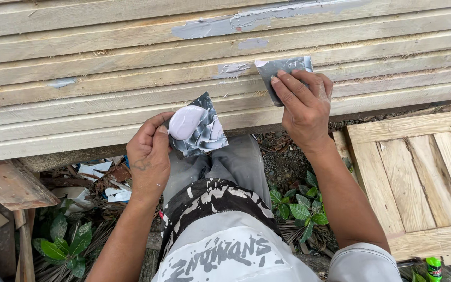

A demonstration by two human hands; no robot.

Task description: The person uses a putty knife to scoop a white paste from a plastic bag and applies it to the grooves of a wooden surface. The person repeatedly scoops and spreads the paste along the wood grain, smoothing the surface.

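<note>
My left hand [150,154] grips a dark square card [204,137] with a lump of pale lilac putty [185,121] on it, held over my knee. My right hand [305,106] presses a grey flat spreader card [280,70] against the stacked pale wooden planks [105,78] in front of me. Smears of grey-white putty [246,21] show on the planks above, with a smaller patch [234,68] just left of the spreader.
A slatted wooden pallet [418,177] lies at the right. Rough timber offcuts [9,185] sit at the left. Green leafy plants [296,206], litter scraps [103,180] and gravel cover the ground below. A green bottle [434,268] stands at the bottom right.
</note>
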